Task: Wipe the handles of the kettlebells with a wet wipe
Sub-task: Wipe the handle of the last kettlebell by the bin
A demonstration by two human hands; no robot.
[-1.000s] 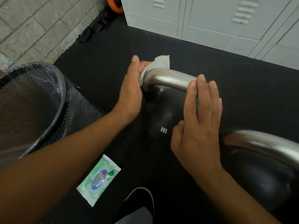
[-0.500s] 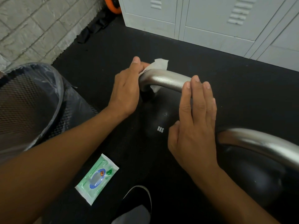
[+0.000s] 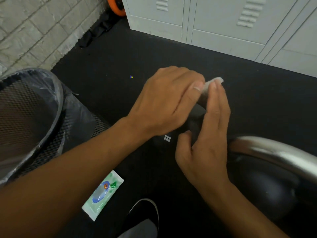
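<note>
Mid-wipe on the 8KG kettlebell (image 3: 164, 141), low at centre frame; handle almost wholly hidden under both hands.
Left hand (image 3: 164, 98) curled over the handle top, pinching the wet wipe (image 3: 213, 82) against it; white corner of the wipe poking out at 1 o'clock of that hand, blurred by motion.
Right hand (image 3: 207, 134) with fingers straight and together, resting flat on the handle's right end, steadying; gripping nothing.
Second kettlebell (image 3: 267, 184) at 4 o'clock, touching the first or just beside it; steel handle (image 3: 281, 153) bare, no wipe on it; judged still to be done.
Wipe packet (image 3: 103, 194) on the floor mat (image 3: 120, 62) at 7 o'clock; lined mesh bin (image 3: 56, 93) at 9 o'clock.
Against the earlier frames: left hand shifted from the handle's left bend across the top toward the right hand; bare steel between the hands now covered; right hand unmoved.
</note>
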